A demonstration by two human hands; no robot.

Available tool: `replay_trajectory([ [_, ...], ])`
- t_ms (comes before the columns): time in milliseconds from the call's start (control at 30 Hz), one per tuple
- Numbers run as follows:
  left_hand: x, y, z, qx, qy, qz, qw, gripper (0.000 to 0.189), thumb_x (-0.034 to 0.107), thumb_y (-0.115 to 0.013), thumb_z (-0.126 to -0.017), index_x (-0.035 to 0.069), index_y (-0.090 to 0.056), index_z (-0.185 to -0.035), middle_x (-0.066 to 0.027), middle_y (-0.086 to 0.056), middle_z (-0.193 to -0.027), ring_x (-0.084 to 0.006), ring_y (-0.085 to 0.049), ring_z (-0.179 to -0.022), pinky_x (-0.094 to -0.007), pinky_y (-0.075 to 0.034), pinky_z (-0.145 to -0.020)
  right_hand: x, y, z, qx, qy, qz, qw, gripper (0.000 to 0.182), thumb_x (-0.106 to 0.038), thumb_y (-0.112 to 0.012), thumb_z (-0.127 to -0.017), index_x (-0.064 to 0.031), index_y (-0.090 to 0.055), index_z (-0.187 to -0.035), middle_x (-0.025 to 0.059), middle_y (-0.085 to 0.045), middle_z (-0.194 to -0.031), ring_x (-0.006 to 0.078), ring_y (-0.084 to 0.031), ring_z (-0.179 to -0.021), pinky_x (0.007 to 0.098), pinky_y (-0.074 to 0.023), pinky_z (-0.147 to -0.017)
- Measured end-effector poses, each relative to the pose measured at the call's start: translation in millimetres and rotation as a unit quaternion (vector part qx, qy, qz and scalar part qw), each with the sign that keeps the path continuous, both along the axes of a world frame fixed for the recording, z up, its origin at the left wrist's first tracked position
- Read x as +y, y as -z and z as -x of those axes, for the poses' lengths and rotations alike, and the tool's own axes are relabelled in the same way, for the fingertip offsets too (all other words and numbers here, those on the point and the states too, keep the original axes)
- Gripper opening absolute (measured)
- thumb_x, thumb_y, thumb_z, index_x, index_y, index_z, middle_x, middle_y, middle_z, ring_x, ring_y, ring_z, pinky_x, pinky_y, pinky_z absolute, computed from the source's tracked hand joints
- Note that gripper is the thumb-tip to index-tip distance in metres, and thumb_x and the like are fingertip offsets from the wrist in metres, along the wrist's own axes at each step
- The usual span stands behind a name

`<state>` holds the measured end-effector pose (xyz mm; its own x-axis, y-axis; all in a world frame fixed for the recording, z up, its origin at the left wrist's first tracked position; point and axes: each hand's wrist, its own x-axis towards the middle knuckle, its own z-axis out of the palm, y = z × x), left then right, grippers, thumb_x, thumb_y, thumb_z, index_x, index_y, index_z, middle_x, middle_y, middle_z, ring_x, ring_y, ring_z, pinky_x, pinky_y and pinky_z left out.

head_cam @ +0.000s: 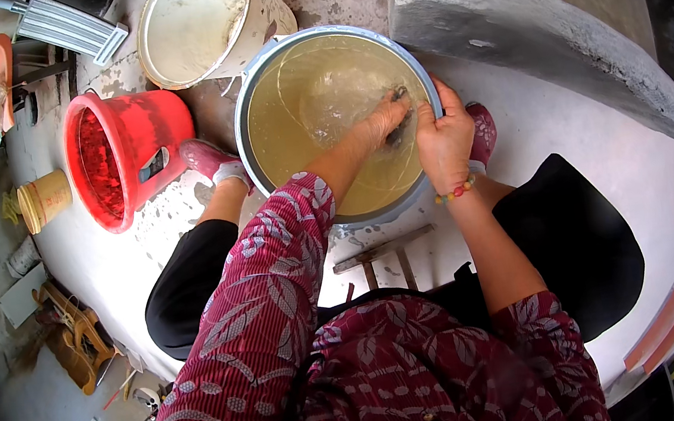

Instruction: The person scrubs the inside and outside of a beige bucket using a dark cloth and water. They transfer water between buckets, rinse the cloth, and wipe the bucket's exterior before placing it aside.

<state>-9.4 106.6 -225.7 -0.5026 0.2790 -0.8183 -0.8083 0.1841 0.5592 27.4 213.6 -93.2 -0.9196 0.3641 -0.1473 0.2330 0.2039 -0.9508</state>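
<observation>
A round grey-blue plastic tub (247,152) of cloudy yellowish water stands between my feet. My left hand (388,116) reaches into the water near the tub's right wall. Its fingers are around a dark object (394,136), partly under the surface and too blurred to identify. My right hand (447,138) grips the tub's right rim, thumb on the inside and fingers outside. A beaded bracelet (456,192) circles the right wrist. The water's surface is rippled around my left hand.
Left of the tub, a red plastic bucket (160,122) lies tipped on its side. Behind stands a large whitish bucket (278,16). A raised concrete basin (502,48) borders the right side. A small wooden stool (385,249) is before me, and a yellowish pail (51,197) lies farther left.
</observation>
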Motion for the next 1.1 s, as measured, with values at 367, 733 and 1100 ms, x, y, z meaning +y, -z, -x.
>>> replay_trajectory([
  [367,-103.5,-182.2,8.1,0.140,0.826,0.315,0.446,0.048,0.046,-0.049,-0.084,0.025,-0.056,-0.127,-0.0059,-0.049,-0.133,-0.0287,-0.040,-0.128,-0.0544,-0.005,-0.112,-0.7,-2.8,0.6,-0.015,-0.015,-0.052,0.998,0.032,-0.009,-0.058,-0.080,-0.0072,-0.062,-0.112,0.0128,-0.061,-0.116,0.0330,-0.057,-0.106,0.0392,-0.0454,-0.092],
  [733,-96.1,-188.1,53.0,0.323,0.853,0.402,0.081,0.049,0.036,-0.046,-0.089,0.016,-0.053,-0.132,-0.0063,-0.032,-0.149,-0.0345,-0.018,-0.140,-0.0587,0.004,-0.111,-1.6,-9.6,2.0,-0.021,-0.020,-0.102,0.994,0.032,-0.009,-0.058,-0.080,-0.0072,-0.062,-0.111,0.0122,-0.061,-0.117,0.0328,-0.058,-0.105,0.0393,-0.0458,-0.091],
  [1100,-39.4,32.8,-24.0,0.184,0.598,0.308,0.717,0.045,0.017,-0.057,-0.079,0.010,-0.059,-0.123,-0.0188,-0.055,-0.126,-0.0338,-0.050,-0.120,-0.0386,-0.041,-0.100,-5.2,-4.4,-2.6,-0.007,-0.024,-0.014,1.000,0.034,-0.006,-0.058,-0.079,-0.0034,-0.061,-0.112,0.0156,-0.061,-0.117,0.0348,-0.057,-0.106,0.0400,-0.0454,-0.092],
])
